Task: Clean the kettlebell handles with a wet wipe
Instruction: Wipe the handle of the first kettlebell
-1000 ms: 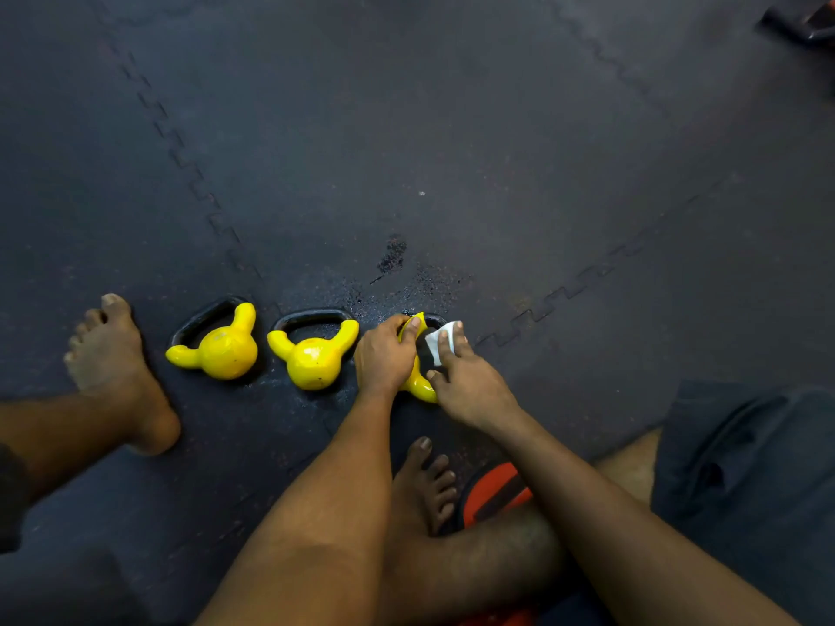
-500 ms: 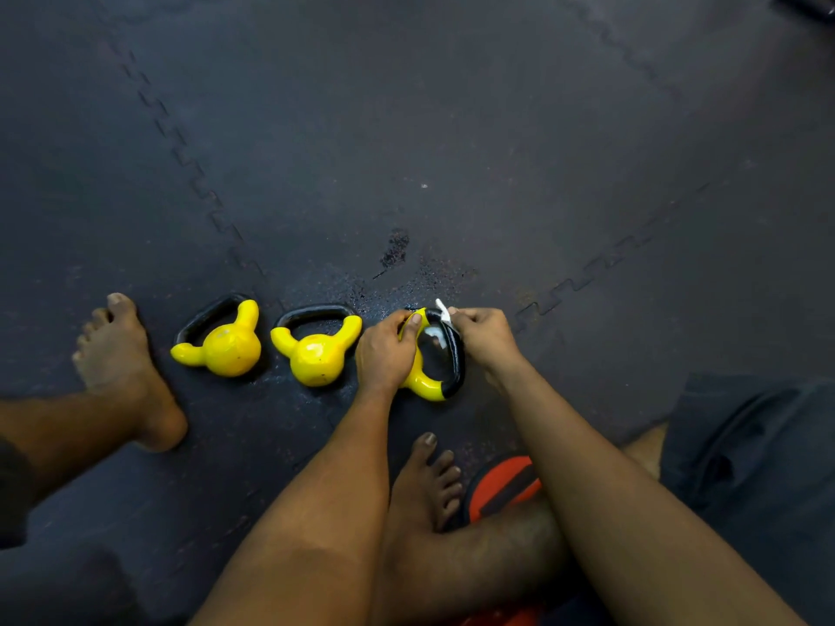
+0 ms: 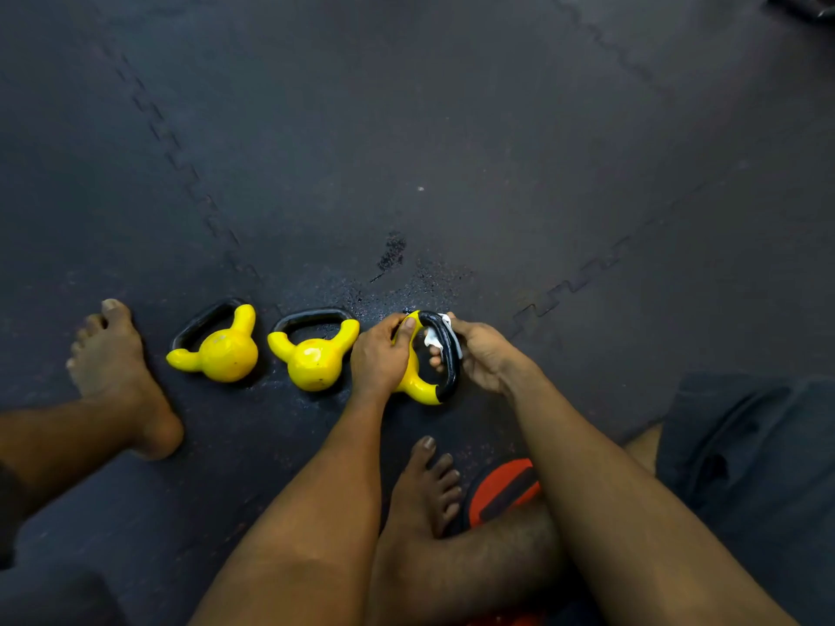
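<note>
Wiping handle [image 3: 451,370] of rightmost kettlebell [image 3: 418,387], 3rd in row on mat [image 3: 497,173]. Left hand [image 3: 379,354] grips yellow body, likely bracing it. Right hand [image 3: 485,356] curls round handle, clamping wet wipe [image 3: 433,338]. Leftmost kettlebell [image 3: 226,352], middle kettlebell [image 3: 314,361] lie free.

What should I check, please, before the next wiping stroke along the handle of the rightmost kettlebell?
1. The rightmost kettlebell is steadied: ok, the left hand grips its yellow side.
2. The wet wipe is on the black handle: ok, the right hand holds it there, fingers curled round the handle.
3. The whole handle is wiped: cannot tell.
4. The middle kettlebell and the leftmost kettlebell are out of the way: ok, both sit apart on the floor mat.
5. Their handles are cleaned: cannot tell.
</note>
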`<state>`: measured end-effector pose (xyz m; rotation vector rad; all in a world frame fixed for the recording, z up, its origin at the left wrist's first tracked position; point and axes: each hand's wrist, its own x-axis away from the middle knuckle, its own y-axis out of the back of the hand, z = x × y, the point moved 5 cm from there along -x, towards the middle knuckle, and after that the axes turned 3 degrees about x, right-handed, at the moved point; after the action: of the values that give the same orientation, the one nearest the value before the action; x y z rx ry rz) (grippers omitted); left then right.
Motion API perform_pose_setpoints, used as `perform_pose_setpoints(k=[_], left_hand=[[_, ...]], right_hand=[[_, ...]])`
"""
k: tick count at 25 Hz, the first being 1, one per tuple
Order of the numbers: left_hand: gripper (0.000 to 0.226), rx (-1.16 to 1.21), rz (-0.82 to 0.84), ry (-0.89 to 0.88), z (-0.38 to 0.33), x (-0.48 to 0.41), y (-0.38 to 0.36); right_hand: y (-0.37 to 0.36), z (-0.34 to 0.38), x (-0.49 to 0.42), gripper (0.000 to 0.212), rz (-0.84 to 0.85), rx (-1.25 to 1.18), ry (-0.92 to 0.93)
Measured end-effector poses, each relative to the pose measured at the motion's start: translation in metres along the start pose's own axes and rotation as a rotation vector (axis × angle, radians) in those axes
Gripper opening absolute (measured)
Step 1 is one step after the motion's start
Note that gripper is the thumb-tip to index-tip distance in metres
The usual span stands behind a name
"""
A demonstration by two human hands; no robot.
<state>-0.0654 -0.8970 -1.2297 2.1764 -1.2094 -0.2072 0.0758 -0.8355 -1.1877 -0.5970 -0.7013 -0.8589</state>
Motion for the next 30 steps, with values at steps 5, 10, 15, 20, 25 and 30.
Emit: perform_pose_setpoints(k=[5,10,15,20,25,30], left_hand=[[0.045,-0.033,-0.022,-0.004,-0.007,0.005,0.0],[0.042,-0.108,-0.019,0.009,-0.012,0.005,-0.002],[0.043,-0.075,-0.016,0.002,-0.01,0.005,0.001],[0.046,0.01,-0.018,0.029,-0.004,0.002,0.003],[0.044,-0.069,-0.035,0.02,-0.006,0.001,0.0],[0.037,-0.134,-0.027,0.02,-0.018,0.007,-0.001]], right_hand=[[0.014,-0.002,-0.008,0.057,-0.293,0.468,0.07],[0.021,0.012,0.002,0.033,-0.51,0.786,0.266],[0.011,-0.001,-0.016,0.025,-0.304,0.051,0.196],[0.015,-0.018,-0.007,0.025,-0.165,0.112,0.004],[0.016,-0.007,-0.014,0.037,-0.485,0.263,0.252],[0.012,-0.001,-0.006,0.016,-0.535,0.452,0.372]])
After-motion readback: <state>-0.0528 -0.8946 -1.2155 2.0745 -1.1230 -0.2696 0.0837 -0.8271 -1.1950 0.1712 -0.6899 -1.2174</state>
